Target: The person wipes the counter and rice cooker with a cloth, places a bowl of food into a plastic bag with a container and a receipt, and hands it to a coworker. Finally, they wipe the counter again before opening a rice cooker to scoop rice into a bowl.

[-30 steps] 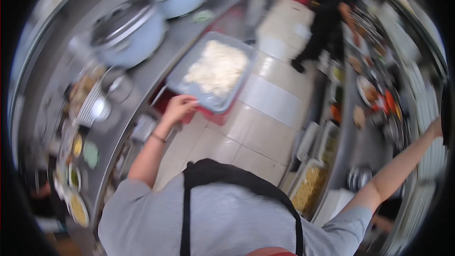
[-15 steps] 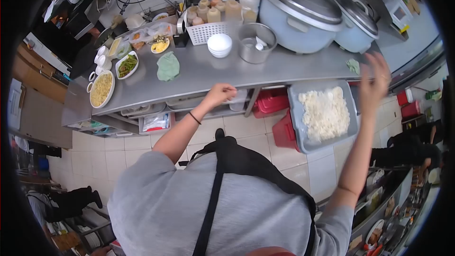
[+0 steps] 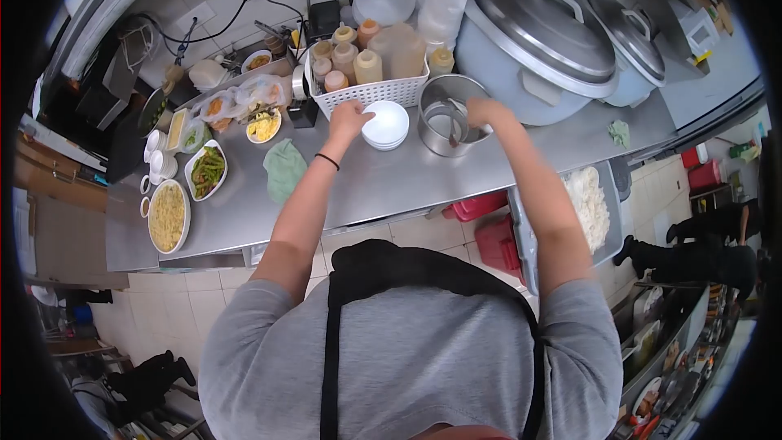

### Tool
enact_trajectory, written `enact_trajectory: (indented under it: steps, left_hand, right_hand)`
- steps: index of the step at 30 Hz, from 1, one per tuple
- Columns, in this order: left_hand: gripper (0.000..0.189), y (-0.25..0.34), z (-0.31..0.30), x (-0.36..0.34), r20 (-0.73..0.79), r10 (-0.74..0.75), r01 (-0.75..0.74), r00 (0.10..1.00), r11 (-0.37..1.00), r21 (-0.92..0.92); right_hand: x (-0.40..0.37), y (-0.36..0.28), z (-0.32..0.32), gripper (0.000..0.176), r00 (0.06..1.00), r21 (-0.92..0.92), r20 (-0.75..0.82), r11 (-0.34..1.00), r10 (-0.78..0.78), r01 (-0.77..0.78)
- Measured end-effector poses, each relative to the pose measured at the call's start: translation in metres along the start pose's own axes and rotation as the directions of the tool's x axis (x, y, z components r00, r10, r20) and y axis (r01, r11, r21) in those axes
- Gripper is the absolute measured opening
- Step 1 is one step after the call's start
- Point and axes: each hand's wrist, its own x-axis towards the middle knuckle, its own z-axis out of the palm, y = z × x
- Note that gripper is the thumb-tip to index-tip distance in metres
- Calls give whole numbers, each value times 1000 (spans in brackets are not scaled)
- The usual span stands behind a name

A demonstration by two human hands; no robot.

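Near edge of the bench (image 3: 383, 183): both forearms cross it, reaching toward the back.

- left hand (image 3: 349, 120): fingers curled down narrow on the near-left rim of the bowl stack (image 3: 389, 126). Touching, but can't tell if the grip has closed on the top bowl.
- right hand (image 3: 482, 110): over the far-right rim of the steel pot (image 3: 436, 137), fingers bent. The grip is hidden by the back of the hand, so can't tell if it holds anything.
- The stack sits mid-bench toward the back, and the pot is just beside it on the right.
- Orientation: bowls are mouth up and round, so the only axis is the vertical one of the stack. The pot is also mouth up. The utensil (image 3: 453, 129) in it leans, long axis running roughly from the back edge toward the near edge.

My read on lifting the top bowl: pinch its rim only and go straight up along the stack axis so the lower bowls stay put. Keep the right hand clear of the leaning handle.

The green cloth (image 3: 283, 167) lies left of the stack, with the dish of green beans (image 3: 208, 171) and plate of noodles (image 3: 167, 216) toward the left end. At the back edge, the white basket (image 3: 366, 95) of squeeze bottles (image 3: 366, 65) is just behind the stack. The rice cooker (image 3: 529, 41) stands behind the pot. Below the right end is the tray of rice (image 3: 588, 208).
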Motion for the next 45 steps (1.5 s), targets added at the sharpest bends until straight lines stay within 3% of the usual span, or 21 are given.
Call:
enact_trajectory:
  steps: [2, 4, 7, 8, 10, 11, 12, 14, 16, 18, 19, 21, 22, 24, 28, 29, 30, 34, 36, 41, 45]
  left_hand:
    - [27, 6, 4, 6, 71, -19, 14, 997, 998, 57]
    - [28, 8, 12, 8, -2, -8, 8, 1000, 988, 157]
    - [19, 17, 16, 3, -46, 52, -37, 998, 955, 296]
    - [11, 13, 22, 8, -40, 12, 2, 999, 946, 324]
    - [17, 9, 28, 5, -104, 36, 4, 994, 934, 358]
    - [21, 8, 28, 5, -119, -22, 62, 993, 937, 344]
    - [26, 9, 29, 2, -160, -17, 66, 987, 951, 302]
    - [24, 6, 36, 2, -161, -92, 144, 983, 926, 349]
    - [22, 4, 38, 4, -159, -147, 200, 976, 895, 400]
    - [19, 10, 38, 2, -194, -146, 213, 970, 896, 390]
    - [17, 13, 37, 0, -213, -141, 214, 967, 902, 375]
    - [16, 12, 36, 4, -220, -149, 225, 964, 898, 378]
    - [16, 11, 34, 4, -223, -168, 245, 960, 889, 387]
    - [18, 13, 27, 3, -188, -181, 239, 965, 900, 364]
    - [25, 6, 21, -6, -192, -238, 275, 952, 941, 198]
    - [25, 6, 18, -7, -193, -223, 260, 956, 945, 198]
    - [26, 5, 14, -10, -187, -265, 284, 946, 955, 84]
    - [30, 4, 6, -28, -52, -419, 358, 907, 830, -428]
    - [32, 11, 4, -33, -39, -439, 380, 898, 816, -436]
    - [36, 20, 4, -38, 18, -467, 402, 884, 739, -541]
    - [34, 10, 7, -42, 9, -493, 434, 870, 757, -488]
  right_hand:
    - [-17, -7, -23, 19, 995, -96, -47, 991, 84, -88]
    - [-42, -8, -45, 15, 964, -404, -263, 912, -45, -68]
    - [-70, 11, -70, 10, 934, -594, -284, 804, -216, 5]
    - [-79, 22, -81, 10, 931, -603, -296, 798, -215, -8]
    - [-97, 50, -106, 9, 814, -584, -420, 806, -402, 96]
    - [-103, 65, -124, 18, 833, -463, -430, 877, -349, 128]
    - [-102, 88, -136, 18, 827, -473, -445, 874, -345, 111]
    - [-96, 136, -165, 17, 661, -342, -660, 926, -358, 160]
    - [-79, 186, -194, 16, 687, -253, -687, 964, -238, 81]
    - [-37, 248, -203, 21, 554, -99, -829, 995, -80, -5]
    - [-11, 276, -202, 21, 546, -99, -834, 995, -74, -16]
    - [37, 320, -195, 25, 386, -52, -896, 915, -219, 400]
    - [47, 324, -192, 25, 380, -49, -900, 916, -214, 398]
    - [60, 315, -191, 28, 788, 575, -615, 669, -26, 471]
    - [52, 296, -190, 28, 732, 475, -681, 778, 30, 410]
    - [53, 297, -190, 27, 659, 390, -752, 816, 15, 427]
    - [55, 297, -189, 27, 583, 300, -813, 850, -9, 432]
    - [41, 308, -216, 25, 526, 282, -850, 867, 27, 411]
    - [26, 321, -239, 25, 560, 396, -818, 834, 131, 385]
    - [38, 413, -272, 31, 370, 353, -886, 924, 280, 147]
    - [35, 470, -280, 30, 347, 444, -851, 893, 394, 75]
